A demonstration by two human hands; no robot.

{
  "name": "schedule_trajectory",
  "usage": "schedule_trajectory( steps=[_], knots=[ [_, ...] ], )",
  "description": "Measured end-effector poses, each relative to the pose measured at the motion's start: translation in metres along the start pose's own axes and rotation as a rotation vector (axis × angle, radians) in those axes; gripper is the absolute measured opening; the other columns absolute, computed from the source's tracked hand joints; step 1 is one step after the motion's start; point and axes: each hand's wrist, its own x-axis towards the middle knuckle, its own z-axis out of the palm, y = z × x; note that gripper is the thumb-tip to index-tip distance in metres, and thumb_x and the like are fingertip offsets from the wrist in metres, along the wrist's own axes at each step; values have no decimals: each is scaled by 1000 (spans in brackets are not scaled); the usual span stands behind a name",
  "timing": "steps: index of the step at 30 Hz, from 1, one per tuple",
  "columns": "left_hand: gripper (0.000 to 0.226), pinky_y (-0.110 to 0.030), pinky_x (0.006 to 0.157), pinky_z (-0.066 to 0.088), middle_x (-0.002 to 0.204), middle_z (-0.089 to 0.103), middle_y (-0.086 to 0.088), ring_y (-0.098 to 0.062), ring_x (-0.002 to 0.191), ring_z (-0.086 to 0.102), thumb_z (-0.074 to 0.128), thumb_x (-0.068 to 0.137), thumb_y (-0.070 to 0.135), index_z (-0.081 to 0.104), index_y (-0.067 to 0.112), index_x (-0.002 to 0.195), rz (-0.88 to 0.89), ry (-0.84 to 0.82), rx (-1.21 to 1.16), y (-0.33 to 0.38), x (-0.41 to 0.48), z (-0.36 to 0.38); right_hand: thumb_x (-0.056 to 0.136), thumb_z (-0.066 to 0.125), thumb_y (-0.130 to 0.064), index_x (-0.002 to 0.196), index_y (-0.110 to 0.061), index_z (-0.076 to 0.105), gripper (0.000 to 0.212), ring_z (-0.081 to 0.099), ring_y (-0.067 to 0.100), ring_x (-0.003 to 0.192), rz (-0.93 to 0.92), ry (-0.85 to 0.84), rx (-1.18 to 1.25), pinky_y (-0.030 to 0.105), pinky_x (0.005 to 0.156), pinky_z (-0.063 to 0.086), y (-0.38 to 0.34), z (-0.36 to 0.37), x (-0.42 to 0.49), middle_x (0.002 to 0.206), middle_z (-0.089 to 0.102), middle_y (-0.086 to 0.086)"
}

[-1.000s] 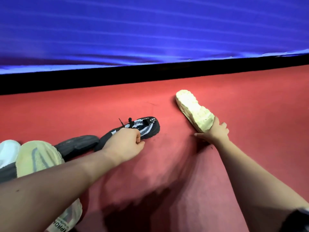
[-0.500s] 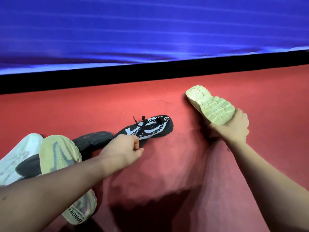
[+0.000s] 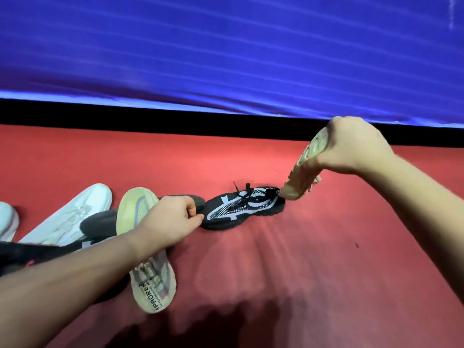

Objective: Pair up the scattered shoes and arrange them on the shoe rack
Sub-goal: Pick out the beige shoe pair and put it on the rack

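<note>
The right hand [image 3: 351, 146] grips a beige shoe [image 3: 302, 172], lifted just right of the black shoe [image 3: 243, 207] on the red floor [image 3: 326, 247]. The left hand [image 3: 170, 219] pinches that black shoe's heel.

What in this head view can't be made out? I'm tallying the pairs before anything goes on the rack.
- Shoe rack: not in the head view.
- Beige shoe in the right hand: upper hidden by the hand, and blurred.
- Dark shoes at left: covered by the yellow-soled shoe and the left hand's forearm.
- White shoe: cut by the left edge.
- Left fingertips: curled under, so grip on the black patterned shoe unclear.
</note>
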Motion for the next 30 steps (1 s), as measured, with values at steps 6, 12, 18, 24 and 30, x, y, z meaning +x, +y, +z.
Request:
schedule_trajectory(
  steps=[6, 12, 18, 24, 30],
  knots=[
    [25, -25, 54, 38, 58, 53, 3, -10, 54, 49, 63, 83, 31, 58, 12, 68, -128, 64, -70, -46, -20, -39, 36, 79, -64, 51, -10, 58, 60, 49, 24, 47, -15, -462, -250, 25, 49, 40, -95, -17, 8, 43, 49, 4],
    [22, -33, 69, 52, 56, 57, 0, -21, 62, 58, 61, 82, 30, 61, 10, 74, -255, 20, -22, -80, -32, -57, 67, 56, -76, 69, -3, 60, 73, 63, 22, 58, -102, -259, 12, 30, 67, 53, -143, 88, 30, 60, 67, 9],
    [30, -35, 66, 52, 67, 65, -8, -25, 65, 63, 58, 83, 31, 63, 2, 77, -294, -169, 113, -105, -49, -48, 88, 57, -35, 77, 5, 65, 42, 65, 35, 70, 28, -244, 238, 35, 68, 52, -97, 152, 25, 72, 69, 21],
    [35, -23, 50, 42, 73, 63, -5, -20, 60, 55, 55, 88, 42, 55, 12, 68, -284, -359, 204, -101, -52, -27, 82, 60, -32, 62, 1, 66, 39, 56, 22, 50, 178, -341, 371, 34, 62, 53, -66, 222, -21, 60, 67, 17],
    [50, -31, 60, 55, 47, 56, 2, -20, 46, 60, 49, 86, 59, 55, 16, 61, -334, -368, 200, -111, -59, -13, 83, 63, -38, 51, -13, 46, 44, 52, 21, 53, 22, -60, 463, 30, 52, 36, -96, 226, -49, 48, 51, 0]
  ],
)
